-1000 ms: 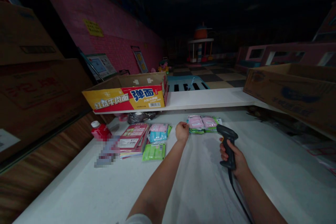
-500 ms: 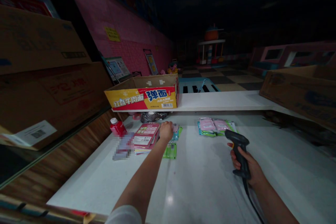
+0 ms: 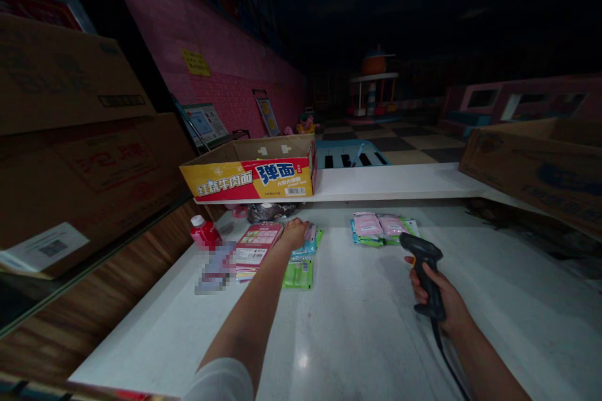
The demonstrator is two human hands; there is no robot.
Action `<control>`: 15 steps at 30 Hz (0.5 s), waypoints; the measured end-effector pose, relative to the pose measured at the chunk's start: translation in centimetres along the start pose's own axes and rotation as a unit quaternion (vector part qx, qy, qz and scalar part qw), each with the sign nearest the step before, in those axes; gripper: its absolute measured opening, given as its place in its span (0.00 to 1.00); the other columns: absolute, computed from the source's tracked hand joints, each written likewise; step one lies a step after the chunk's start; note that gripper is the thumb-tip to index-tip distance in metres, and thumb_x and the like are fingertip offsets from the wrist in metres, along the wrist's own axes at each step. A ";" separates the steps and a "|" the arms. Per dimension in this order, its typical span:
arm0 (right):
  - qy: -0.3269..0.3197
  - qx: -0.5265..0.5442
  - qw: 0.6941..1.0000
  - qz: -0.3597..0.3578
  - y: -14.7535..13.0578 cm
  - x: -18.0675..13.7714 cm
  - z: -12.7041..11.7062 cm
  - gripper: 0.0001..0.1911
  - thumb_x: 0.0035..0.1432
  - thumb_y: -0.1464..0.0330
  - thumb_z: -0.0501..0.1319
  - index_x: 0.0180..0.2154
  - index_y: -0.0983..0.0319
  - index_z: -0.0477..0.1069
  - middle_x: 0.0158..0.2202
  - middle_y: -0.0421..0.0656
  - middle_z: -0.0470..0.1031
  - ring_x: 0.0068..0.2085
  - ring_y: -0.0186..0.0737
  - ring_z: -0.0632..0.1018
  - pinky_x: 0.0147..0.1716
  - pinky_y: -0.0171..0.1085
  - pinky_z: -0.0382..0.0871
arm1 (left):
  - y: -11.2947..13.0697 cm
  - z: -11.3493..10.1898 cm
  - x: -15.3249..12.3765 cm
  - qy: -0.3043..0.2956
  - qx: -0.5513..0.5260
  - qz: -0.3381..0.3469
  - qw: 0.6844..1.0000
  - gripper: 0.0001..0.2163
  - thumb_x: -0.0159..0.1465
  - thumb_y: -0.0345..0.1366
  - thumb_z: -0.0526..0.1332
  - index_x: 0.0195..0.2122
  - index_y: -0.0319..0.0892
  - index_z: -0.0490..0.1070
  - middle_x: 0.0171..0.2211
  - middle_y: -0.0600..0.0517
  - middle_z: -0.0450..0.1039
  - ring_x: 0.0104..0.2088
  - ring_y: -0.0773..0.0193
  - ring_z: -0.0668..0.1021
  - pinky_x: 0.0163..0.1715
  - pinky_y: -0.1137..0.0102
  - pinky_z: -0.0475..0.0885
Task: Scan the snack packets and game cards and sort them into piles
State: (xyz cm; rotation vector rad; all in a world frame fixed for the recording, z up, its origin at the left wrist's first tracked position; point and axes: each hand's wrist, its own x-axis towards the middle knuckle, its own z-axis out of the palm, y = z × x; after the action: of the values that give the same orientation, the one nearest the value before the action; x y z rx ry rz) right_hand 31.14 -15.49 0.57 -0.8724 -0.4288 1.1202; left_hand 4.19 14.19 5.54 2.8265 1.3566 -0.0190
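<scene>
My left hand [image 3: 294,235] reaches across the counter, its fingers bent together over a small pile of blue-and-green plastic packets [image 3: 311,244]. The fingertips are partly hidden, but they seem closed on a packet. A green packet [image 3: 298,274] lies flat just nearer to me. Left of that hand is a stack of pink printed booklets or cards [image 3: 256,247]. My right hand [image 3: 444,304] is wrapped round the handle of a black barcode scanner [image 3: 426,254], raised with its cable hanging down. Beyond the scanner lies another group of pink-and-green packets [image 3: 383,227].
A red bottle with a white cap [image 3: 205,233] and a blurred-out item [image 3: 215,268] are at the left. Across the back runs a raised white shelf [image 3: 380,182] bearing a noodle carton [image 3: 249,178] and a brown box [image 3: 531,166]. Large cartons [image 3: 94,169] stack up at far left.
The view has shifted slightly. My left forearm has moved a little left, showing more of the green packet. My right hand keeps holding the scanner in about the same place.
</scene>
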 end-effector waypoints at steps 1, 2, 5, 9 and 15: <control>-0.002 0.000 1.000 0.000 0.1 0.0 -0.1 0.21 0.52 0.58 0.70 0.45 0.62 0.75 0.23 0.37 0.69 0.18 0.28 0.65 0.13 0.28 0.61 | 0.1 -0.1 0.0 -0.006 0.009 0.000 1.000 0.30 0.55 0.27 0.61 0.61 0.43 0.65 0.57 0.37 0.68 0.60 0.46 0.68 0.59 0.52 0.62; -0.004 0.000 1.000 -0.001 0.1 0.0 -0.1 0.21 0.53 0.58 0.70 0.45 0.62 0.75 0.23 0.37 0.69 0.18 0.28 0.65 0.13 0.28 0.61 | 0.2 -0.1 0.0 -0.013 0.016 -0.001 1.000 0.30 0.56 0.26 0.60 0.62 0.43 0.64 0.59 0.37 0.67 0.61 0.45 0.66 0.59 0.50 0.61; -0.001 0.000 1.000 -0.001 0.2 0.0 -0.2 0.21 0.52 0.58 0.70 0.45 0.62 0.75 0.23 0.37 0.70 0.18 0.28 0.65 0.13 0.28 0.61 | 0.4 -0.6 0.2 -0.028 0.023 -0.005 0.999 0.30 0.57 0.26 0.59 0.62 0.44 0.63 0.60 0.37 0.65 0.63 0.44 0.64 0.59 0.47 0.59; 0.007 0.008 1.000 0.002 0.1 -0.1 0.0 0.22 0.50 0.58 0.72 0.45 0.62 0.75 0.23 0.37 0.70 0.17 0.27 0.65 0.13 0.27 0.61 | 1.1 -1.8 0.0 -0.030 0.043 -0.007 0.999 0.30 0.56 0.25 0.60 0.62 0.41 0.63 0.57 0.34 0.66 0.59 0.44 0.68 0.59 0.49 0.60; -0.002 0.007 1.000 0.000 0.0 -0.1 0.2 0.21 0.51 0.58 0.71 0.44 0.62 0.75 0.23 0.37 0.70 0.17 0.27 0.65 0.13 0.27 0.60 | 2.7 -3.6 -1.7 0.031 0.100 -0.019 0.994 0.21 0.57 0.24 0.60 0.53 0.37 0.70 0.54 0.35 0.65 0.57 0.44 0.68 0.55 0.55 0.65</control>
State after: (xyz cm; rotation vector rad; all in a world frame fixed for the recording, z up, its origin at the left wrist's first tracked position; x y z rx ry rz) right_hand 30.94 -15.52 0.76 -0.8580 -0.4247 1.1236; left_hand 5.26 11.24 9.20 2.9859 1.5023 -0.0717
